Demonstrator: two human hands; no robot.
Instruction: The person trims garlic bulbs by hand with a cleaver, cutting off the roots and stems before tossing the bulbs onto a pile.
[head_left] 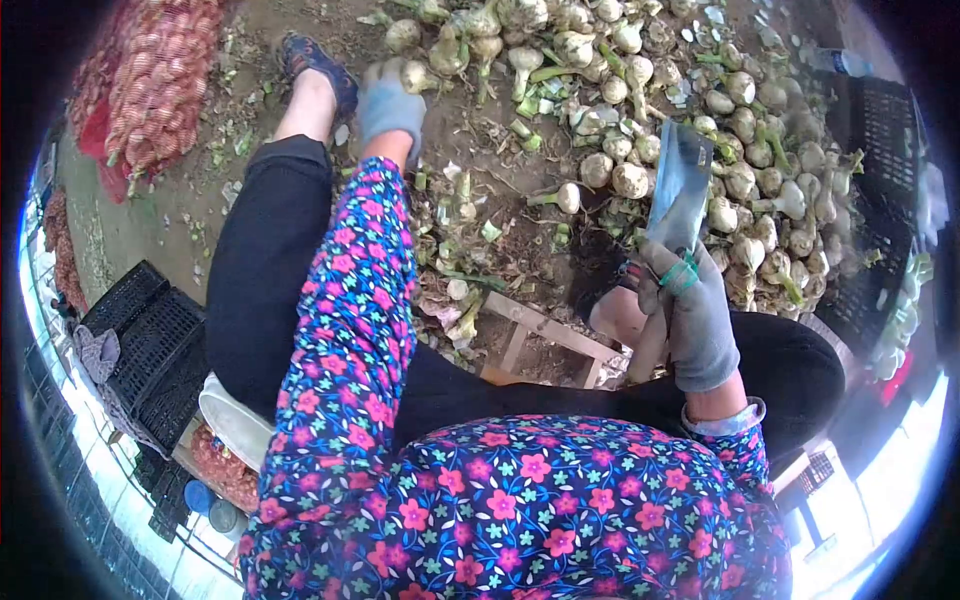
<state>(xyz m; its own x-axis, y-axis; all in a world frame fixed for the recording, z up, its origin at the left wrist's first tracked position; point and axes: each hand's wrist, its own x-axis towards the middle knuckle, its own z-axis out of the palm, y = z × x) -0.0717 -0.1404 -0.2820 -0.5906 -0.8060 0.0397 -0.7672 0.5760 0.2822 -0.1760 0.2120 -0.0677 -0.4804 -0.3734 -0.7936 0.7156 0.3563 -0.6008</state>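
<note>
My left hand (391, 108), in a grey-blue glove, reaches forward beside my shoe. Its fingers are curled against a garlic bulb (418, 77) at the near left edge of the pile; part of the grip is hidden. In my right hand (697, 325), also gloved and with a green band round the fingers, is a cleaver (682, 185). Its broad blade points forward, away from me, and its wooden handle runs back under the hand. Ahead and to the right spreads a heap of garlic bulbs (630, 180), many with cut stalks.
Stalk trimmings and dry leaves (455, 220) litter the ground between my legs, near a small wooden frame (555, 330). Red mesh sacks of garlic (165, 85) stand at the far left. Black crates (150, 345) lie at the left, with another black crate (880, 150) at the right.
</note>
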